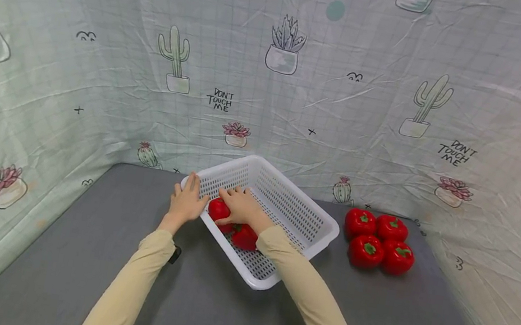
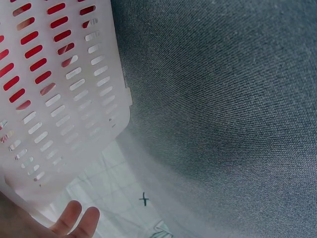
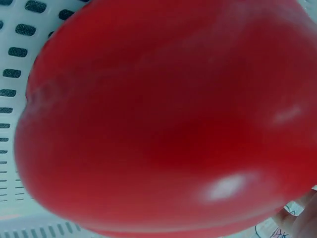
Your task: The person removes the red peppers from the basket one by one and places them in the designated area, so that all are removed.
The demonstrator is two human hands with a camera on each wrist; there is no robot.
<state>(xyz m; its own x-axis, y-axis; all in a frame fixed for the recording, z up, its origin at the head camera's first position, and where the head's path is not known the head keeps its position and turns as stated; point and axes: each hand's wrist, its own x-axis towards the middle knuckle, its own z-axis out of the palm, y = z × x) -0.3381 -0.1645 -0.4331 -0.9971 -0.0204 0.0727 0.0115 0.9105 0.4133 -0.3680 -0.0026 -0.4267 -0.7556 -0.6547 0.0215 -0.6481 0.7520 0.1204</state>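
Right hand [image 1: 243, 208] grips red pepper [image 1: 218, 210] inside white basket [image 1: 287, 200], centre frame; pepper lies left of the palm, between both hands. Left hand [image 1: 186, 203], fingers straight, touches basket's left rim.

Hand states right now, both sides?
Left hand: open, touching the white perforated basket near its corner.
Right hand: closed, holding a red bell pepper inside the basket.
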